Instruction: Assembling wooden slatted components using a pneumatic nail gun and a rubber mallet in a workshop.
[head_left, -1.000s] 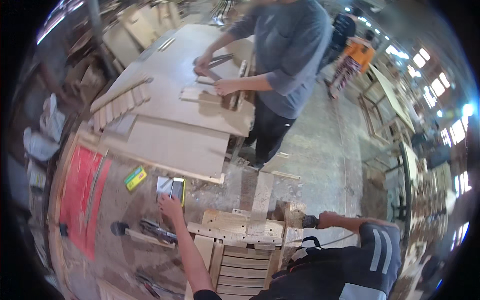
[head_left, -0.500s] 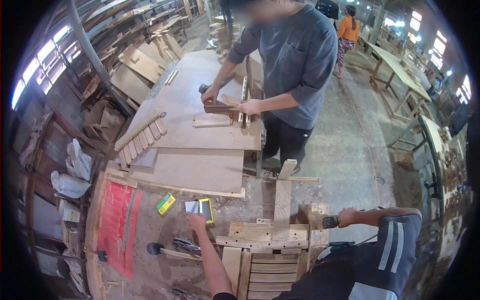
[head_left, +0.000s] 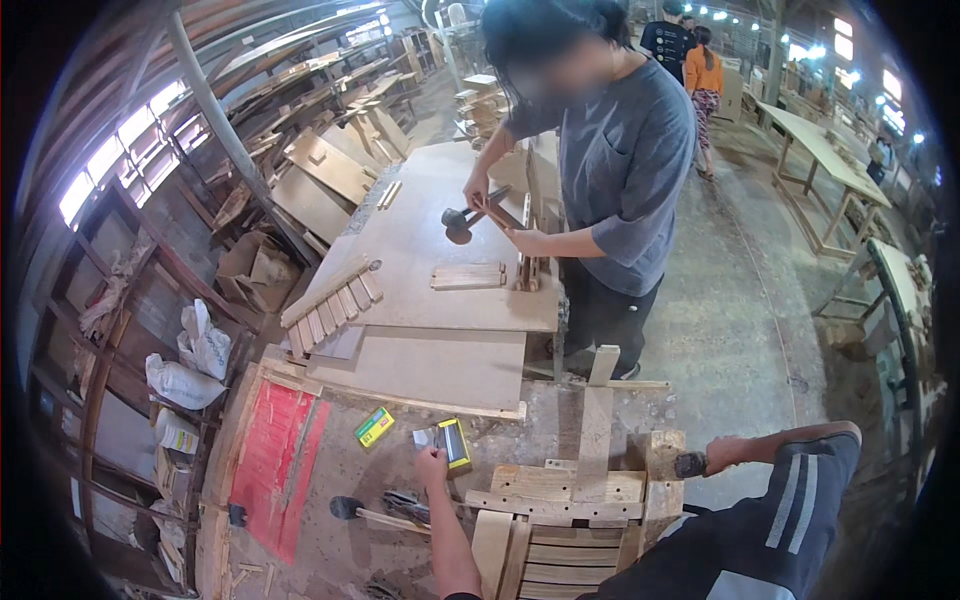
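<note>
My left hand (head_left: 432,465) is closed at the open yellow box (head_left: 456,443) with dark strips inside. A pale flap shows beside the fingers; what they pinch is hidden. Out to the right, my right hand (head_left: 722,455) wraps around a dark, round-ended tool (head_left: 690,464) beside the wood block. Between my arms lies a slatted wooden frame (head_left: 560,508) with drilled holes in its rails. An upright board (head_left: 594,440) stands against its far side. A closed yellow-green box (head_left: 374,427) rests left of the open one.
Left of my forearm lie a black-headed mallet (head_left: 345,508) and a dark metal tool (head_left: 405,503). Red sheeting (head_left: 270,430) covers the bench's left part. Across from me, a person (head_left: 620,150) handles a wooden piece over a pale panel (head_left: 430,350), near another mallet (head_left: 458,226).
The view has shifted, so the scene sits farther right and lower. My left hand stays by the open box; the strip seen in its fingers is now hidden. The co-worker has raised the wooden piece.
</note>
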